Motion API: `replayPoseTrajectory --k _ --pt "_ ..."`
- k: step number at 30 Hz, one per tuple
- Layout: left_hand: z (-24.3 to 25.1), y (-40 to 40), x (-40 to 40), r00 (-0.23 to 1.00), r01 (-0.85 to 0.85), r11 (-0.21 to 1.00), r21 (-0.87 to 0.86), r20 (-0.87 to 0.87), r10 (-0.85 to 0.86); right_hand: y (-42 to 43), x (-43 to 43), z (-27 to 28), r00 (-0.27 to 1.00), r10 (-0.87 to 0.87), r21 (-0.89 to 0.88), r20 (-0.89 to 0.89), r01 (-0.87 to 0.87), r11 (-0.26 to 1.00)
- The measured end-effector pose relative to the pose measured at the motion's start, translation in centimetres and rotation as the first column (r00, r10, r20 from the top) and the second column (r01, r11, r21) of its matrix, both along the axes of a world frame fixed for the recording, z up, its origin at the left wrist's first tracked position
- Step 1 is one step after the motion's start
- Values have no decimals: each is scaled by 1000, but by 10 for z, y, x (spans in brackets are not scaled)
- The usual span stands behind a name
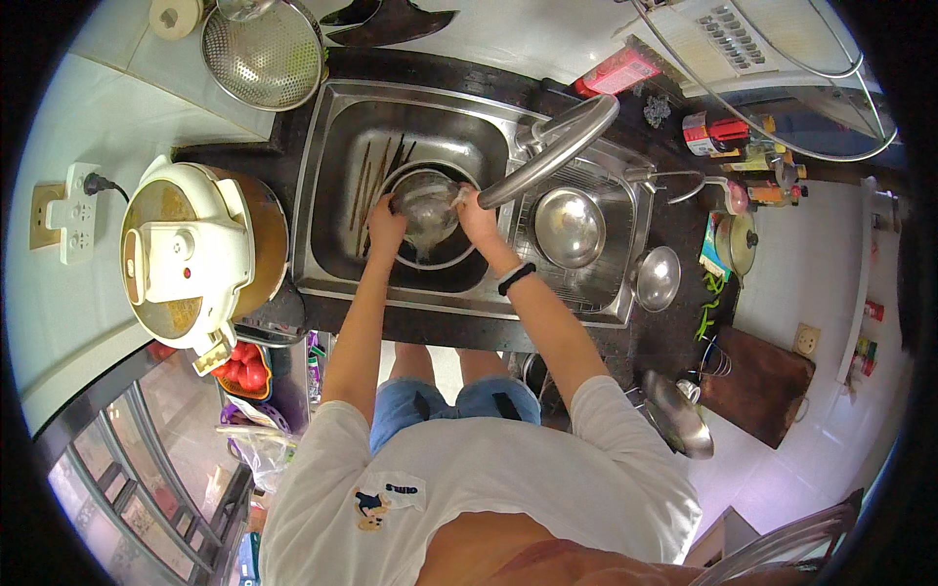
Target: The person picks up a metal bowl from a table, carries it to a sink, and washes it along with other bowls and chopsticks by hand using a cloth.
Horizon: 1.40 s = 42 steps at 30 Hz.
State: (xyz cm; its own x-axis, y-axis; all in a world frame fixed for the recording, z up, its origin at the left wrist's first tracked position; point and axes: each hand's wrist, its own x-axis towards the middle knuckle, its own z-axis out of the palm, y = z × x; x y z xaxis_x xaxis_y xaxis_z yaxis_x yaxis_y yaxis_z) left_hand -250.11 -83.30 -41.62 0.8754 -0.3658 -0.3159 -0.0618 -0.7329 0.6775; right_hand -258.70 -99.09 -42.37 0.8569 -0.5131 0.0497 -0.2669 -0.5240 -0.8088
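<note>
A shiny metal bowl (429, 209) is held between my two hands, over a larger round vessel (438, 265) with a pale rim in the left basin of a steel sink (322, 253). My left hand (386, 228) grips the bowl's left rim. My right hand (475, 218) is at its right rim, with something small and pale at the fingertips that I cannot identify. Several chopsticks (364, 187) lie in the basin left of the vessel. The curved faucet (549, 161) reaches over the basin's right side, its end close to my right hand.
An upturned metal bowl (570, 228) rests on a wire rack in the right basin, with another metal bowl (657, 279) beside the sink. A cream-and-brown pressure cooker (190, 253) stands at left. Bottles (762, 157), a pot lid (735, 242) and a wooden cutting board (755, 384) are at right.
</note>
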Motion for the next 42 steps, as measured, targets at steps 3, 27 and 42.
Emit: replayPoseTrajectory --k 3,27,42 --pt "-1 -9 -27 898 -342 909 -239 -368 241 13 -15 -9 931 -30 99 -364 70 993" --pt "-13 -5 -70 124 -865 461 -200 -974 -190 -76 -190 -32 522 -754 913 -398 145 -381" --pt "0 19 -70 103 -877 443 -185 -974 -204 -70 -216 67 710 -635 952 -304 235 -194"
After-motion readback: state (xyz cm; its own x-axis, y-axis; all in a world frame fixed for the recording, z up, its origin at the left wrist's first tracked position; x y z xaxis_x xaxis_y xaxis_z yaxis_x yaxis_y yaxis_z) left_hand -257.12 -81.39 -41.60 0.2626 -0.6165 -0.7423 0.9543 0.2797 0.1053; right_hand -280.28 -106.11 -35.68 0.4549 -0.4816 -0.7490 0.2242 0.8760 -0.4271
